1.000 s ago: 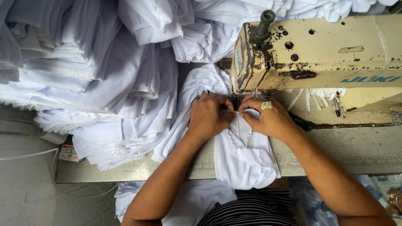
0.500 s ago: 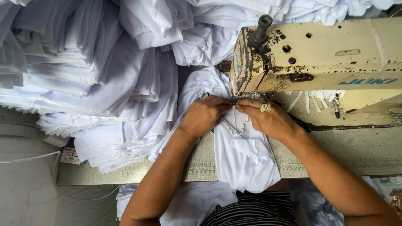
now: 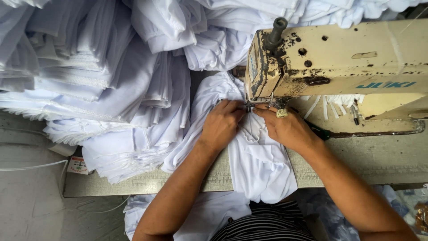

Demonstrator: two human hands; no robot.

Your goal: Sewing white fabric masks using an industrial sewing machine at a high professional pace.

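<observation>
A white garment [image 3: 261, 165] lies across the sewing table and hangs over its front edge into my lap. My left hand [image 3: 221, 123] presses down on the cloth just left of the needle, fingers bunched on the fabric. My right hand [image 3: 285, 128] holds the cloth on the other side, fingertips at the presser foot, with a ring on one finger. Both hands meet under the head of the worn cream sewing machine [image 3: 334, 67]. The needle itself is hidden by the machine head and my fingers.
Tall stacks of folded white garments [image 3: 89, 89] fill the left and back of the grey table [image 3: 383, 156]. More white cloth [image 3: 312, 11] is heaped behind the machine. A small printed label [image 3: 77, 165] lies at the table's left front corner. Grey floor lies at left.
Both hands have stayed at the needle, shifting slightly on the cloth. The fabric under them has bunched a little differently; the view has barely moved.
</observation>
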